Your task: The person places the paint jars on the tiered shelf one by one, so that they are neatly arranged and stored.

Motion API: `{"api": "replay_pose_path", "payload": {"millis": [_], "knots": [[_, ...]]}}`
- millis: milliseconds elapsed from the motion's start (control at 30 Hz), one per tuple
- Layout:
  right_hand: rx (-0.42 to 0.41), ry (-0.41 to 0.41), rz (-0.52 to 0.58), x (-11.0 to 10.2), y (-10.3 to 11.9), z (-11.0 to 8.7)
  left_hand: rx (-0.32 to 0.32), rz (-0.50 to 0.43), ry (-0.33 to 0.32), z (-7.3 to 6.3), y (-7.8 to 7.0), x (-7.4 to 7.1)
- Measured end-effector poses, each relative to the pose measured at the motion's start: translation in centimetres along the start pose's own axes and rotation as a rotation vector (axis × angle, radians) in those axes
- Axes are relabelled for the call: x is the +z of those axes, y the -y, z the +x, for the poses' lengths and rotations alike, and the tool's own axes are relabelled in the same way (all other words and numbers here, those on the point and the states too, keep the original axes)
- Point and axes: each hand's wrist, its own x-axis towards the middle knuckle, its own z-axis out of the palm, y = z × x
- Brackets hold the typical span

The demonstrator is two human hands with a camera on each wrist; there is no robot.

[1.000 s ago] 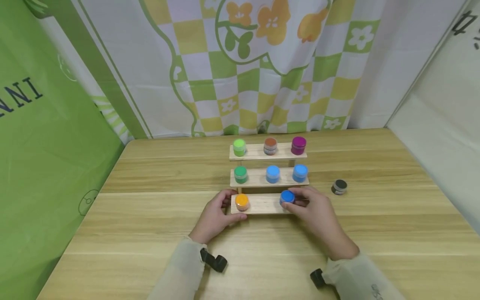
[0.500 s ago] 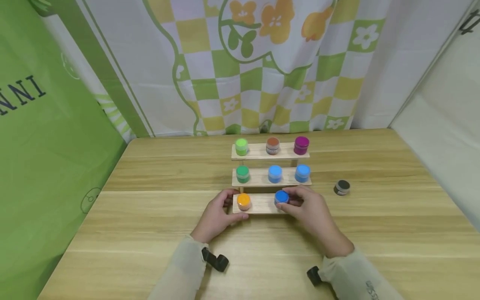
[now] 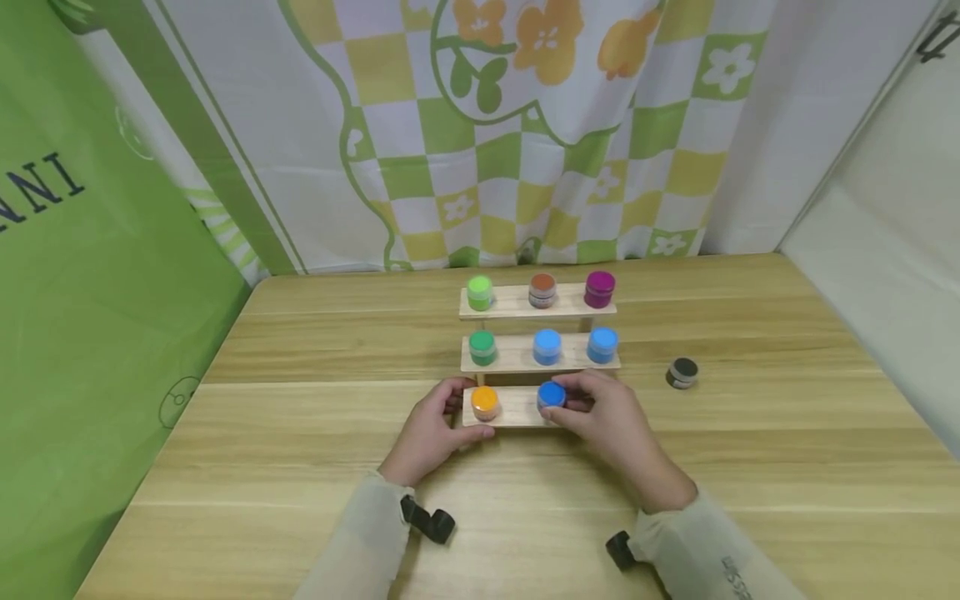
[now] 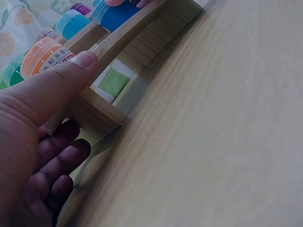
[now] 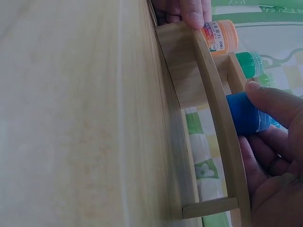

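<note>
My right hand [image 3: 611, 421] pinches a dark blue paint jar [image 3: 551, 396] between thumb and fingers, upright on the lowest step of a three-step wooden rack [image 3: 517, 410]. In the right wrist view, the blue jar [image 5: 244, 113] stands right at the step's front edge. My left hand [image 3: 431, 433] grips the left end of that step, thumb at the front edge and fingers round the end, partly hidden. Beside the left thumb [image 4: 78, 66] stands an orange paint jar [image 3: 484, 402] with a printed label.
The middle step bears a green jar [image 3: 482, 347] and two light blue jars [image 3: 547, 347]. On the top step are a lime jar [image 3: 480, 292], a brown jar [image 3: 542, 290] and a purple jar [image 3: 599, 289]. A black jar [image 3: 682, 373] stands on the table [image 3: 750, 467], right of the rack.
My right hand has moved the dark blue jar left along the lowest step, from near its right end to around its middle. The left hand has kept its place on the rack.
</note>
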Motion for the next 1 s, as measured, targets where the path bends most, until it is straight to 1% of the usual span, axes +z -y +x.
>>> {"api": "replay_pose_path", "payload": {"millis": [167,433,633,1000], "knots": [[0.002,-0.001,-0.004,0.04,0.01,0.0,-0.005,0.001,0.0,-0.03,-0.02,0.02],[-0.027,-0.015,-0.01,0.2,-0.41,0.18,0.0,0.0,-0.003,-0.02,-0.11,0.08],[-0.039,-0.026,-0.028,0.27,-0.56,0.04,-0.008,0.001,0.004,-0.05,-0.27,0.08],[-0.063,-0.021,-0.04,0.28,-0.64,0.13,-0.014,0.002,0.001,-0.04,-0.24,0.09]]}}
